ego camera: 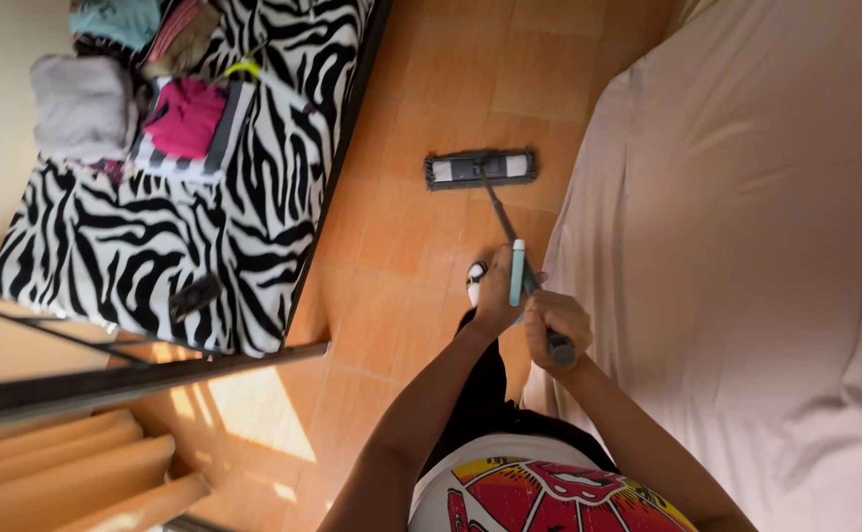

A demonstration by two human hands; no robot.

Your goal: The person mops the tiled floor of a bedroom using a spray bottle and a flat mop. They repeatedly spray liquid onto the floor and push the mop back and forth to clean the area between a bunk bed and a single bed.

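A flat mop (480,168) is being worked over the orange tiled floor (401,227), in the strip between a bed with a zebra-print cover (155,236) and a bed under a pale pink sheet (746,246). The left hand (499,291) is wrapped about the upper part of the mop handle (502,219), the fingers closed on it beside a light blue grip sleeve (517,272). The right hand (555,325) is clenched over the dark end of the handle, just behind the left. The mop head lies flat on the tiles, well ahead of the fingertips and square to the handle.

The step in hand is judged to be a stroke along the aisle, with much floor not yet passed over. For the next move, the head would need to be kept flat while pushed or drawn, and steered clear of both bed edges. Folded clothes (184,118) and a small dark object (194,294) are left on the zebra cover, well apart from either hand.
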